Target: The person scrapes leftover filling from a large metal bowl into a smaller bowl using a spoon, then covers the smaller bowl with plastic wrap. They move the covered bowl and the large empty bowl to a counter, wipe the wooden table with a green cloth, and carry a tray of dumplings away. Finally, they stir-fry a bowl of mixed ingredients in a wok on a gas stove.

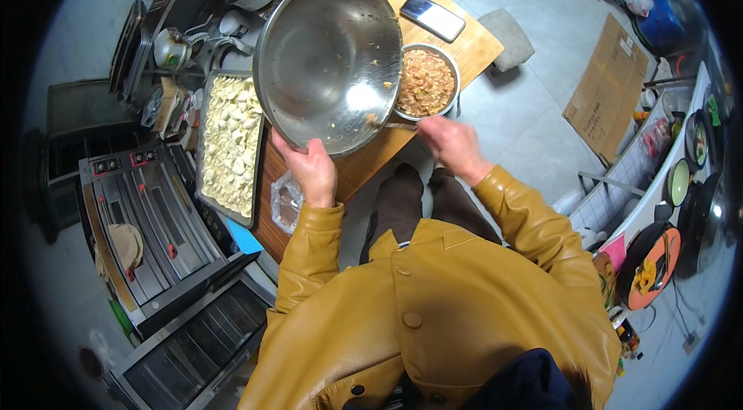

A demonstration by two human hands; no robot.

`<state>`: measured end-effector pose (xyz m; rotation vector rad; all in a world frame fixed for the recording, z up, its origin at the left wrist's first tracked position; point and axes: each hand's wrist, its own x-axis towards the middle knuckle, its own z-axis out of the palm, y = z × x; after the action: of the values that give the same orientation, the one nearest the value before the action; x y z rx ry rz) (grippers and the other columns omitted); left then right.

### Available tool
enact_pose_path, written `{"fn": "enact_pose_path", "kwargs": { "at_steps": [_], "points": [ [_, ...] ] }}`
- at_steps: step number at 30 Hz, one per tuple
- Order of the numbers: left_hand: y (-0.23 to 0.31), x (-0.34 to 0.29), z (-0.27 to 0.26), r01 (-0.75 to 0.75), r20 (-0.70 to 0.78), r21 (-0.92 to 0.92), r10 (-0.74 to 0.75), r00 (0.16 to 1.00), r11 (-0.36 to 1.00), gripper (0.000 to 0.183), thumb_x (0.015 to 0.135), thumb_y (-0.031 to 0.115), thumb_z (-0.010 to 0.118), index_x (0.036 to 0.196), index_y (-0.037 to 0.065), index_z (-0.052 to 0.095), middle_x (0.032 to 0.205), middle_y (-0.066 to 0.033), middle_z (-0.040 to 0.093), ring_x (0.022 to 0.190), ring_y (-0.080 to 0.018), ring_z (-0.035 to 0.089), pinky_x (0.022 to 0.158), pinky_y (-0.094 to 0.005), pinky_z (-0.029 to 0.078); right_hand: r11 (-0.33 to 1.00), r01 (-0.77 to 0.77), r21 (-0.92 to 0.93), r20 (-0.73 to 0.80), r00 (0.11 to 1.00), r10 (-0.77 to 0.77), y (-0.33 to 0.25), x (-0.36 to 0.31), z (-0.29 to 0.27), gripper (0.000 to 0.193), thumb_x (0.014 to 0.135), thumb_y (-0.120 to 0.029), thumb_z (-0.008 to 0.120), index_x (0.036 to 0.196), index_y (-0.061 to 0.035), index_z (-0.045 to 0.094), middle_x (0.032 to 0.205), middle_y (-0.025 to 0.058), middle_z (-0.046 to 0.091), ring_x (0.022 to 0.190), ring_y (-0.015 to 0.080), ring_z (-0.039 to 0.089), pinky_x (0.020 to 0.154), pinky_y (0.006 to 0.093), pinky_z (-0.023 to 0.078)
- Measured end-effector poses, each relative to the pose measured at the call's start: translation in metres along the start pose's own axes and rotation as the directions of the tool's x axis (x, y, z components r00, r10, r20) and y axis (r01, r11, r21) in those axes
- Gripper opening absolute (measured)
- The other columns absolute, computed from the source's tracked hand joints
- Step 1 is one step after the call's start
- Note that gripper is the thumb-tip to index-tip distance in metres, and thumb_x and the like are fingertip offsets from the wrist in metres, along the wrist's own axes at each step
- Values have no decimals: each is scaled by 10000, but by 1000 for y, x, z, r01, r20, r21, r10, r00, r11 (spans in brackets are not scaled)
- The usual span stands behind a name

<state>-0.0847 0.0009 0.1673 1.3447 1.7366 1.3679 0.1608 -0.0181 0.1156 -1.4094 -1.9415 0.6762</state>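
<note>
My left hand (307,170) grips the near rim of a large steel mixing bowl (321,46), which is tilted so its inside shows. A few bits of filling cling to its right wall. My right hand (457,148) is closed around a thin-handled utensil (400,126) that reaches left to the bowl's rim; its far end is hard to make out. Just beyond that hand, a smaller metal bowl (427,83) full of pinkish minced filling stands on the wooden table (368,158).
A dark tray of dumplings (230,147) lies on the left, with a plastic bag (286,201) beside it. A phone (433,17) rests on the far part of the table. A stool (507,40) stands past the table's right corner. Flattened cardboard (606,89) is farther right.
</note>
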Motion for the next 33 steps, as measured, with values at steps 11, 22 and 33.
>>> {"fn": "enact_pose_path", "kwargs": {
  "at_steps": [11,22,33],
  "points": [
    [24,-12,9,-51,44,61,48,998,997,702,770,-60,431,1432,-40,198,1377,-208,368,1252,-288,410,1068,-339,300,962,50,-270,-34,998,-61,3,18,15,84,787,-47,528,842,-110,517,752,66,537,694,263,620,533,379,492],
    [17,-10,6,-30,7,135,29,1000,990,692,772,-60,445,1424,-43,216,1374,-205,377,1254,-286,408,1072,-339,296,969,-119,-216,-244,968,64,41,10,5,77,842,-74,562,903,-100,524,763,101,540,688,319,593,544,415,469],
    [-8,13,-34,301,76,-215,-291,954,929,604,751,-100,454,1345,-27,369,1257,-148,512,1143,-237,499,1027,-319,353,981,-2,-193,-267,962,-51,61,13,-2,85,818,-56,563,884,-105,542,715,79,497,681,274,573,558,376,467]
  ]
}}
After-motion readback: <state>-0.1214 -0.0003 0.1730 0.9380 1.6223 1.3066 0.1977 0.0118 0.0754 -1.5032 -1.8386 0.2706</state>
